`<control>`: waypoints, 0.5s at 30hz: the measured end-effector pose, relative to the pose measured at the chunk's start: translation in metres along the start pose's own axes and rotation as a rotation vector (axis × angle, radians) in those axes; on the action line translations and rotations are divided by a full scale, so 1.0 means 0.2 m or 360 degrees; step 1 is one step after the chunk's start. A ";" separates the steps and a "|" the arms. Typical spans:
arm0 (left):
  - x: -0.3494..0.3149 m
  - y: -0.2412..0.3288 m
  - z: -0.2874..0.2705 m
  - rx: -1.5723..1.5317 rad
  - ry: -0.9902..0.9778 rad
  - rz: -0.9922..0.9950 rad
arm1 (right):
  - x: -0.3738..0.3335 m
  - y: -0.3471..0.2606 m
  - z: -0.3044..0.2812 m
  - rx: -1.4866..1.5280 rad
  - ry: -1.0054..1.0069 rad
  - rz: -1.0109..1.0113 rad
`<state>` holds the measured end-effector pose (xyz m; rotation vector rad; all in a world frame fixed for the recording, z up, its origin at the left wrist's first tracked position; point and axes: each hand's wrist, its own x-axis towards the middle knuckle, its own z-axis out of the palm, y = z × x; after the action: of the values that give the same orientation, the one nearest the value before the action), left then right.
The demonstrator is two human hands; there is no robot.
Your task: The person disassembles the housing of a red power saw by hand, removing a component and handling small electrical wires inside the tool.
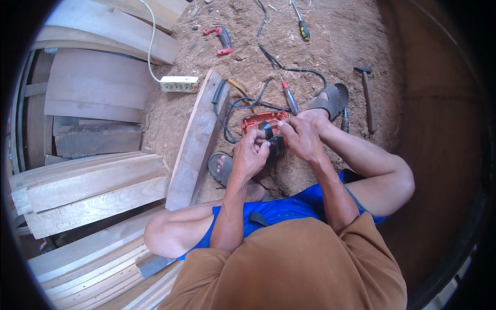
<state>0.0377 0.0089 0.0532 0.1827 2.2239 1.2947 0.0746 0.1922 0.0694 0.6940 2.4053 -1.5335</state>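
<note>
My left hand (250, 151), fingers bent together, pinches a small black tool part (266, 129). Closed at the right side of the same work is my right hand (300, 138); what its fingertips hold is too small to make out. Between and beyond both hands lies an opened red power tool housing (252, 120), its hollow side facing up. Another black part (278, 144) shows just below it, partly covered by my left fingers. A black power cord (226, 132) loops beside the housing on the left. A screwdriver with a red and clear handle (290, 98) lies just beyond.
A long wooden plank (192, 139) stands at my left, and stacked boards (95, 181) fill the far left. A white power strip (179, 84) sits near them. On the sawdust-covered ground lie a red and black handle shell (223, 40), a yellow-black screwdriver (304, 30) and a hammer (369, 98).
</note>
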 end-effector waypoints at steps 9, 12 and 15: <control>-0.02 0.05 0.04 -0.0027 0.0051 -0.0007 | 0.09 0.09 0.09 0.0473 -0.0169 -0.0412; 0.03 0.02 0.03 -0.0120 0.0101 -0.0199 | -0.03 -0.04 0.03 0.0564 -0.0085 -0.0477; 0.06 0.02 0.01 -0.0159 -0.0392 -0.0122 | -0.15 -0.04 -0.04 0.0144 -0.0105 -0.0667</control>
<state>0.0292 0.0179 0.0519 0.2058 1.9366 1.2658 0.0971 0.1882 0.0916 0.1494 2.5562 -1.7905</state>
